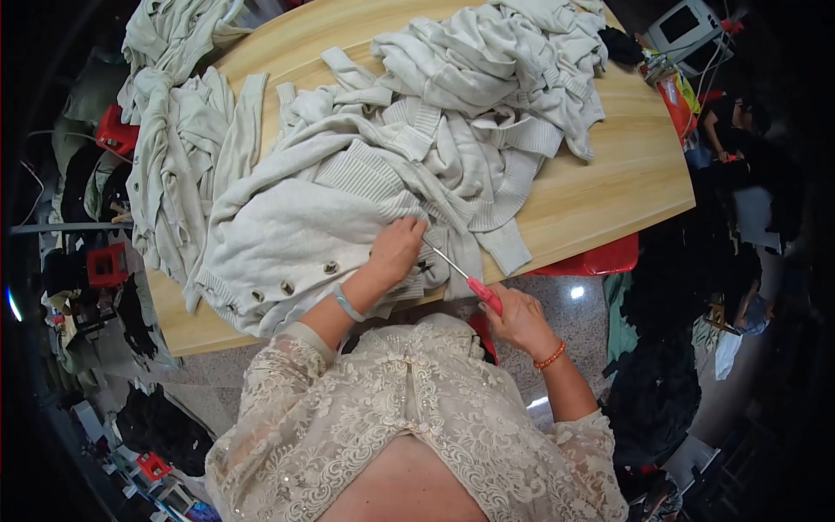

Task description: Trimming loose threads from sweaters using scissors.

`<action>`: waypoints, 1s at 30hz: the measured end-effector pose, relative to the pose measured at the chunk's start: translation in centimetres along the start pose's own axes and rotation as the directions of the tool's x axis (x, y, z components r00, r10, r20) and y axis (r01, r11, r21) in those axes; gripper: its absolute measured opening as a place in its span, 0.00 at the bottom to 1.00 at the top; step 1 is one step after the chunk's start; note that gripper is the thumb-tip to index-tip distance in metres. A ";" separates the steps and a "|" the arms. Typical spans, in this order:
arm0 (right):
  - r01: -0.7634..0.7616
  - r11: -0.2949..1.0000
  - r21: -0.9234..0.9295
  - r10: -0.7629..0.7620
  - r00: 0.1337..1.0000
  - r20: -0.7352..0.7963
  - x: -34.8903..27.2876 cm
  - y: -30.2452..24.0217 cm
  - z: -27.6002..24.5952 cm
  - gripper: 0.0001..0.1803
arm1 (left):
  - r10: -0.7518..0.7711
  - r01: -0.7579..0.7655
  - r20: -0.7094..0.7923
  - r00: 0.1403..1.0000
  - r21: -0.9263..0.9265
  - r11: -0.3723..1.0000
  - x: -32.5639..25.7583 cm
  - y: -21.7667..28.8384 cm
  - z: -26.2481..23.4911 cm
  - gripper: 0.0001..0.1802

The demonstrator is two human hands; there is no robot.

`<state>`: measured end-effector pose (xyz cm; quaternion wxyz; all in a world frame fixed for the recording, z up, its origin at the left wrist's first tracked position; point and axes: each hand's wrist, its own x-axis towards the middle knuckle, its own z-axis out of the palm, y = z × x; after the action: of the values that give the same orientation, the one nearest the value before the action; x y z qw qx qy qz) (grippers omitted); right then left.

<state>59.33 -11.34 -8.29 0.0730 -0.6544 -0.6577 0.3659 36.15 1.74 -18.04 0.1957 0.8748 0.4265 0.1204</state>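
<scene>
A cream knit cardigan (287,217) with ribbed edges and dark buttons lies spread at the table's near edge. My left hand (398,250) is closed on its fabric by the ribbed edge, fingertips pinched together. To the right, my right hand (520,320) grips a red-handled tool (484,294) with a thin metal shaft. The shaft points up and left to the cloth beside my left fingertips. Its very tip is too small to make out, so I cannot tell whether it is a hook.
More cream knitwear (487,61) is heaped across the far part of the wooden table (644,174). Another garment pile (178,157) hangs over the left edge. A red stool (600,257) sits under the right edge. Dark cloth (652,383) lies to the right; another person (735,126) is at far right.
</scene>
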 end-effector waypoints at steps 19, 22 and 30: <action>-0.107 0.987 -0.121 0.062 0.944 -0.325 10.1 4.0 -5.2 0.22 | -0.268 0.368 0.269 0.925 -0.810 0.457 -0.8 -0.8 -0.8 0.13; 0.028 0.998 0.056 0.011 0.801 -0.599 16.2 2.1 -10.1 0.19 | -0.280 0.349 0.223 0.934 -0.736 0.580 -1.7 1.3 -4.1 0.18; -0.054 0.984 -0.172 -0.086 0.695 -0.714 30.7 0.6 -13.5 0.20 | -0.270 0.303 0.158 0.950 -0.674 0.674 -3.4 1.9 -8.1 0.17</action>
<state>63.50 21.85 -10.69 0.2680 -0.7432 -0.6127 0.0196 32.40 -0.06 -10.05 0.5331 0.6632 0.4778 0.2183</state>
